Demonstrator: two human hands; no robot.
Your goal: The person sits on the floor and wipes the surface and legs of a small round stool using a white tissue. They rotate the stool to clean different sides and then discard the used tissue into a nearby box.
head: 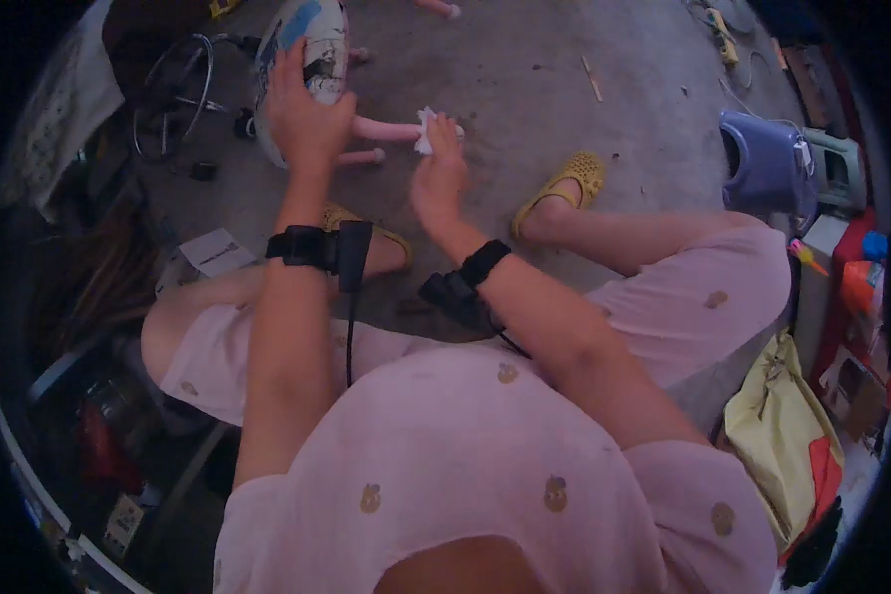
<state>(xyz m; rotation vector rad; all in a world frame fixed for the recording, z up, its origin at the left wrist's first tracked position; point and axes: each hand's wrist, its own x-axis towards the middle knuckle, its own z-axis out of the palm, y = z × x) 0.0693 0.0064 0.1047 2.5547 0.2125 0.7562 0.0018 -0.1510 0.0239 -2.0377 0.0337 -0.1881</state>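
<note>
A small stool [327, 70] with a worn, cracked white-and-blue seat and pink legs lies on its side on the concrete floor. My left hand [308, 115] grips the seat, with the fingers spread over its surface and the thumb towards the legs. A white tissue [423, 132] is wrapped against one pink stool leg [387, 131] near its pale tip. Over that tissue, my right hand [442, 174] presses with its fingers along the leg; its palm side is hidden. A second pink leg [360, 157] sticks out just below.
At left, a chrome tubular frame [208, 74] stands near a white paper [217, 252]. To the right are a blue plastic stool [768, 163], a pale green one [835, 171] and a yellow bag [779, 431]. My feet wear yellow clogs [583, 174]. A thin stick [592, 79] lies ahead.
</note>
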